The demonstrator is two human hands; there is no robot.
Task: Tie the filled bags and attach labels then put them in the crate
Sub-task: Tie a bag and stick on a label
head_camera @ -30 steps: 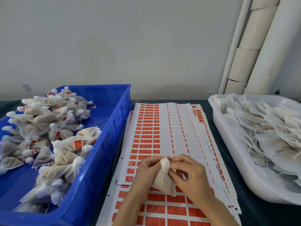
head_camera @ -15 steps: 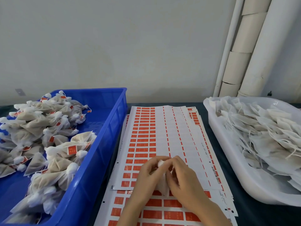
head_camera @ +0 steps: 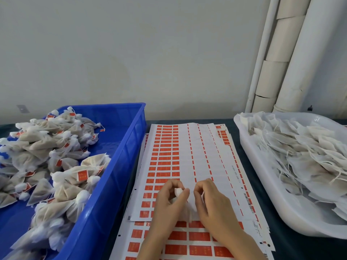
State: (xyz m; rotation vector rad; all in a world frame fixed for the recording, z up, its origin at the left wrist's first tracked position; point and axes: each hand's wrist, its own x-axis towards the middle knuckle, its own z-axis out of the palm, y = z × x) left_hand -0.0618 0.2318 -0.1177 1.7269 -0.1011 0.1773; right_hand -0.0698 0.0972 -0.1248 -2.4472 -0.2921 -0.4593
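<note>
1. In the head view, the label sheets (head_camera: 187, 156) run from the middle of the frame to the lower edge, with rows of small red labels. The print on the labels is too small for us to read. The fine line of characters and the barcode along the sheets' right margin are also illegible.
2. The bag (head_camera: 179, 191) is in the lower centre, over the sheets and between both hands. It is a thin white mesh pouch with a bunched white neck on top and a pale body hanging below.
3. The left hand (head_camera: 169, 201) pinches the bag's neck between thumb and curled fingers.
4. The right hand (head_camera: 212, 203) has curled fingers, with thumb and forefinger tips close together just right of the neck. We cannot tell what they hold, if anything.
5. The blue crate (head_camera: 120, 162) at the left holds a heap of tied bags (head_camera: 65, 175) carrying red labels.
6. The white tray (head_camera: 262, 188) at the right holds untied bags (head_camera: 304, 156) with loose strings.
7. Both containers stand on a dark table (head_camera: 242, 147), and pale pipes (head_camera: 293, 53) rise at the upper right.
8. Half a second ago the fingertips met over the bag's top. Now the hands have drawn apart, with bare sheet showing between them.
</note>
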